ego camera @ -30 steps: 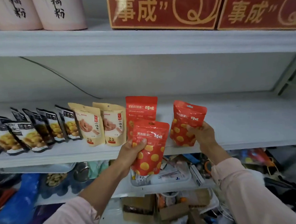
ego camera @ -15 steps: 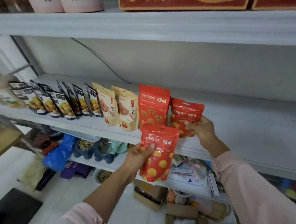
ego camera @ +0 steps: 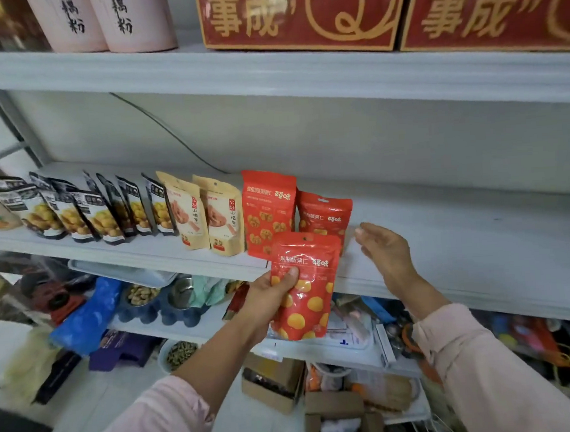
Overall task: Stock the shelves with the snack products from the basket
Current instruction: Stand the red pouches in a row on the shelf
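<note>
Released onto white shelf board (ego camera: 446, 249): small red foil pouch (ego camera: 325, 213).
Right hand (ego camera: 384, 254) slack beside it; left hand (ego camera: 268, 295) clamped on matching red pouch (ego camera: 306, 291), due next.

Right hand lets go of the pouch

The right hand (ego camera: 384, 254) gripped the small red pouch (ego camera: 325, 213) a second ago. It has now released it and drawn off to the right, fingers loosely spread just above the shelf (ego camera: 445, 239). The pouch stands on its own, close beside the tall red pouch (ego camera: 270, 210), nearer than when it was first brought in. The left hand (ego camera: 268, 297) has shifted its spotted red pouch (ego camera: 306, 288) rightward, so it now overlaps the lower corners of both standing pouches.
</note>
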